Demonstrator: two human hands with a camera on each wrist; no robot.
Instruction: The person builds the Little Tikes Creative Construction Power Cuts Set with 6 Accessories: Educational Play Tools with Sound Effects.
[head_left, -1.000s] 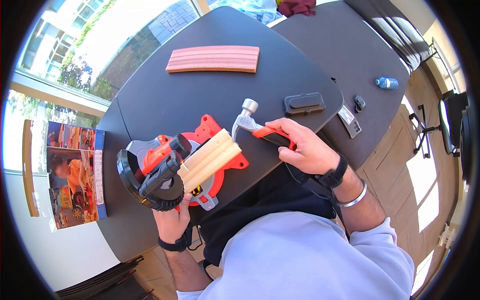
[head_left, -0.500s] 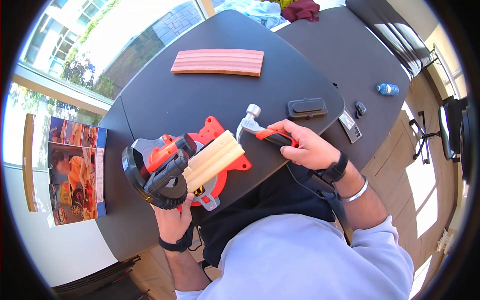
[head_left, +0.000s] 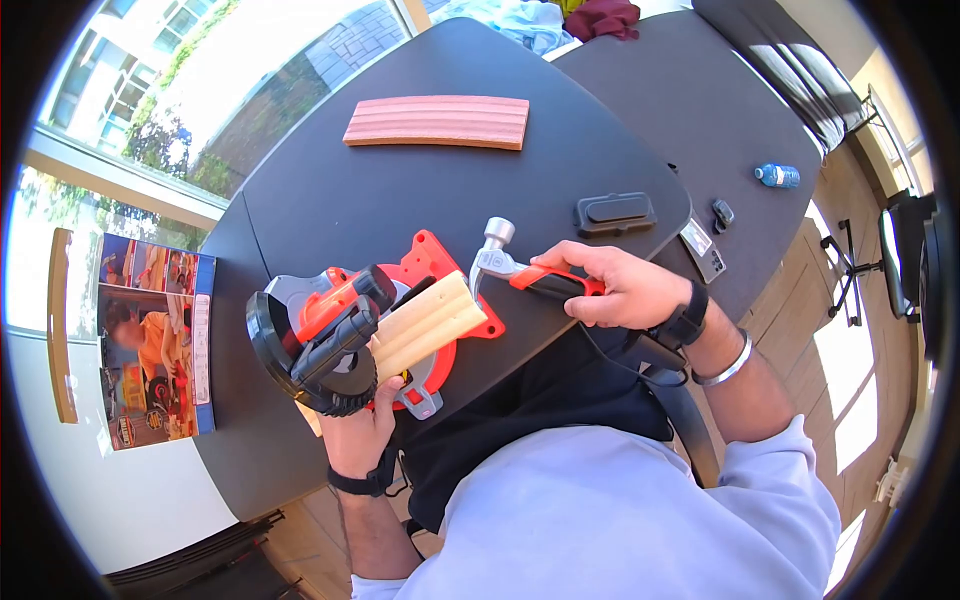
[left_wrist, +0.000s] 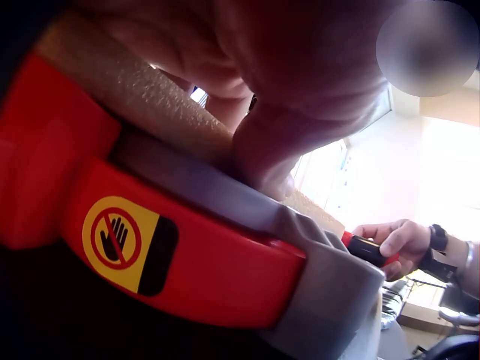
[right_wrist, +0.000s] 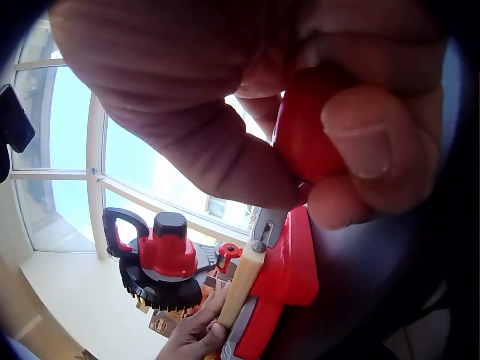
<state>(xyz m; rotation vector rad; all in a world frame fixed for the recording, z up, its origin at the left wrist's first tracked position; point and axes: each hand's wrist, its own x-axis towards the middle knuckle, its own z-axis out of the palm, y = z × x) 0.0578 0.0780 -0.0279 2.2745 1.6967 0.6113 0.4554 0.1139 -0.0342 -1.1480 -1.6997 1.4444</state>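
Observation:
My right hand [head_left: 635, 290] grips the red and black handle of a toy claw hammer [head_left: 495, 262], its silver head raised and its claw at the end of a pale wood-look board [head_left: 430, 325]. In the right wrist view the claw [right_wrist: 268, 225] meets the board's end. The board lies across a red and grey toy miter saw [head_left: 430, 255], beside its black toothed blade [head_left: 345, 390]. My left hand [head_left: 358, 440] holds the board near the blade, thumb on its near edge. The left wrist view shows those fingers round the board above a yellow hand-warning sticker [left_wrist: 120, 240].
A pinkish grooved board [head_left: 435, 122] lies farther back on the dark table [head_left: 300, 210]. To the right are a black case [head_left: 615, 213], a phone [head_left: 703, 250] and a blue bottle [head_left: 777, 176]. A picture box [head_left: 155, 345] stands at the left by the window.
The pale board has shifted slightly toward my body, and its rear end now shows beyond the blade. The hammer head and my left hand have moved a little with it. My grips look the same.

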